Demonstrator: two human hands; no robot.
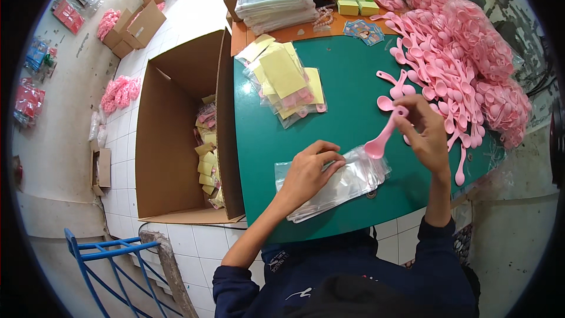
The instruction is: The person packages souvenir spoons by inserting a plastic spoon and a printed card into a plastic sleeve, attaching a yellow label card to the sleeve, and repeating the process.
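In my right hand (pixel 426 132) is a pink plastic spoon (pixel 385 135), pinched near the hole at its handle end. Its bowl hangs down over the right end of a stack of clear plastic bags (pixel 347 185) on the green table. My left hand (pixel 312 171) lies over the stack, thumb and fingers drawn together at what looks like the top bag's film. Beyond my right hand spreads a large heap of loose pink spoons (pixel 435 65). Farther back on the left sit packed bags with yellow cards (pixel 285 76).
Left of the green table (pixel 347 123) stands a tall open cardboard box (pixel 176 141) with packed bags inside. Behind are stacked clear bags (pixel 276 9), yellow card blocks (pixel 357 5) and small printed cards (pixel 365 32). A blue metal frame (pixel 118 247) stands at lower left.
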